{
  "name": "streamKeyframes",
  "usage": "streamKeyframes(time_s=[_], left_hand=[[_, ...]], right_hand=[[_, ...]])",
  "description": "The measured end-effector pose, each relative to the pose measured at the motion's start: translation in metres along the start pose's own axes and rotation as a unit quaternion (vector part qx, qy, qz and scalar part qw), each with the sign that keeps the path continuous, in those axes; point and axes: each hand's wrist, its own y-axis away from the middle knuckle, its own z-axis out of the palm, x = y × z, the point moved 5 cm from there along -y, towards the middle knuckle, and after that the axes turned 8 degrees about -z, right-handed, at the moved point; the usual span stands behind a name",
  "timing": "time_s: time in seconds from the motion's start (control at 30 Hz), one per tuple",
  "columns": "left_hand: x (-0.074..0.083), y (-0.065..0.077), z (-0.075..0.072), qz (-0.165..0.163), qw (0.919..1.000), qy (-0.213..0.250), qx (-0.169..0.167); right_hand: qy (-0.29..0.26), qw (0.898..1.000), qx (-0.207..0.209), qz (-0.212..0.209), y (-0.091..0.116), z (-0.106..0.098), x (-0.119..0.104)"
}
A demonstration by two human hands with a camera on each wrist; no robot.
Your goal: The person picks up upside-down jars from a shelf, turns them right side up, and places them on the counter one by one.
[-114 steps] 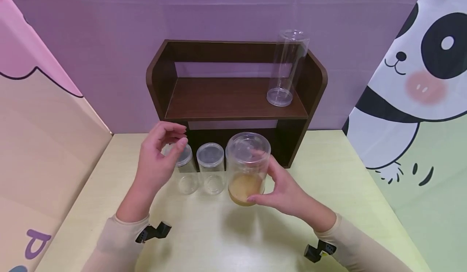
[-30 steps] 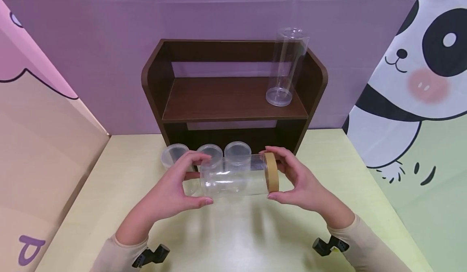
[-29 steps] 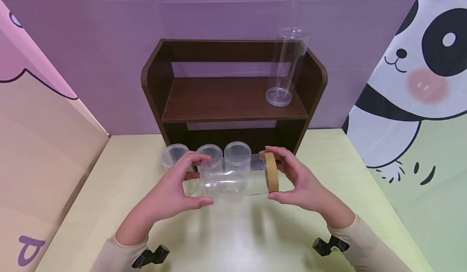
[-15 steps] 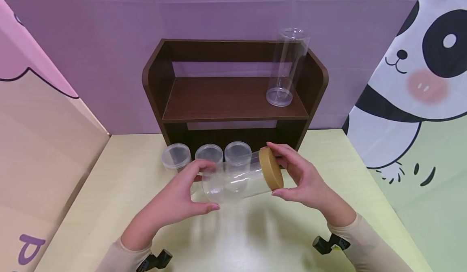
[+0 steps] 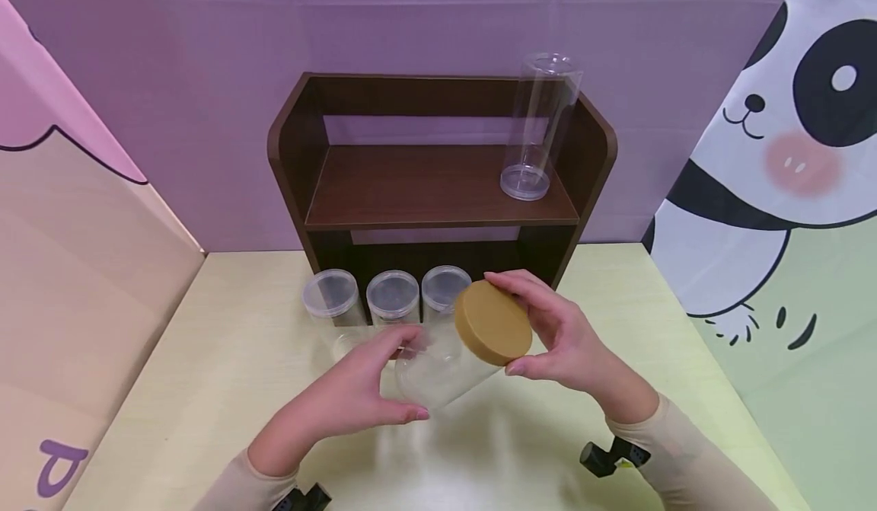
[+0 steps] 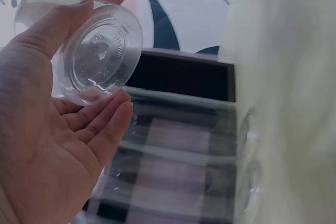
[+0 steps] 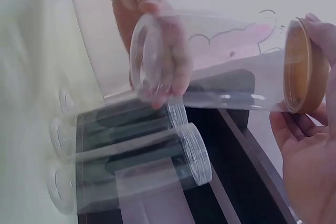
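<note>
A clear plastic jar (image 5: 441, 378) with a golden-tan lid (image 5: 495, 324) is held tilted above the table, lid end up and to the right. My left hand (image 5: 346, 397) grips the jar round its base end, thumb on the near side. Around the lid's rim curl the fingers and thumb of my right hand (image 5: 565, 336). The left wrist view shows the jar's round base (image 6: 100, 51) between thumb and fingers; in the right wrist view the see-through body (image 7: 226, 56) appears to hold nothing. Just behind it stand three clear lidded jars in a row, the rightmost (image 5: 445, 286) partly covered.
Behind the row of jars is a dark brown two-tier shelf (image 5: 438, 183). A tall clear cylinder (image 5: 525, 183) stands at the right of its upper board. The pale table (image 5: 233, 359) is bounded by a purple backdrop (image 5: 438, 23) and printed side panels.
The jar has gone from level, lid to the right, to tilted, so its lid top now faces up. My left hand has moved right and toward me. Earlier the jar was upside down in my right hand.
</note>
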Motion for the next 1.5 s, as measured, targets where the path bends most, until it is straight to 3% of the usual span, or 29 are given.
streamKeyframes(time_s=[0.27,0.53,0.83,1.13,1.5], left_hand=[[-0.004,-0.008,0.023,-0.012,0.9995,0.004,-0.029],[-0.007,-0.014,0.034,-0.002,0.9981,0.042,-0.046],[-0.008,-0.018,0.037,0.005,0.9979,0.043,-0.048],[-0.016,-0.016,0.038,0.006,0.9969,0.061,-0.049],[-0.032,-0.005,0.028,-0.009,0.9986,0.040,-0.033]], right_hand=[[-0.009,1.000,-0.029,0.008,-0.006,0.015,0.001],[-0.007,0.999,-0.040,0.011,-0.004,0.021,0.002],[0.002,0.999,-0.041,0.009,-0.002,0.021,0.004],[0.036,0.998,-0.038,0.044,0.002,0.017,0.004],[0.075,0.995,-0.013,0.064,0.016,-0.007,0.013]])
